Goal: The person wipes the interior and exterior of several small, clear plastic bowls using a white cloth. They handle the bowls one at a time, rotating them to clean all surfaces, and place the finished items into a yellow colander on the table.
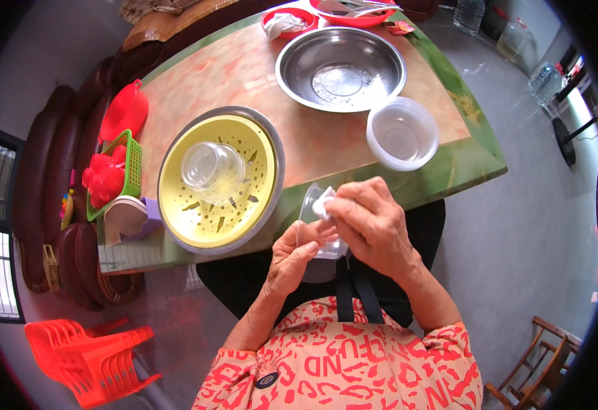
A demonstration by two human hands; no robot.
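Observation:
A clear plastic tub (307, 213) is tilted over my lap, just off the table's near edge. My left hand (295, 254) grips it from the left side, thumb toward me. In the closed fingers of my right hand (371, 217) is a crumpled white tissue (323, 203), pressed against the tub's rim. Left of my hands, a yellow colander (191, 205) rests in a steel basin and holds several clear round tubs (210, 169). To the right stands a stack of clear round tubs (403, 133), touching a wide steel bowl (340, 68).
Along the table's left edge are a red basket (125, 111), a green basket (133, 164) with red items, and a purple container (152, 220). Red bowls (364, 19) sit at the far edge. Stacked red plastic chairs (94, 359) stand at lower left, a wooden chair (541, 365) at lower right.

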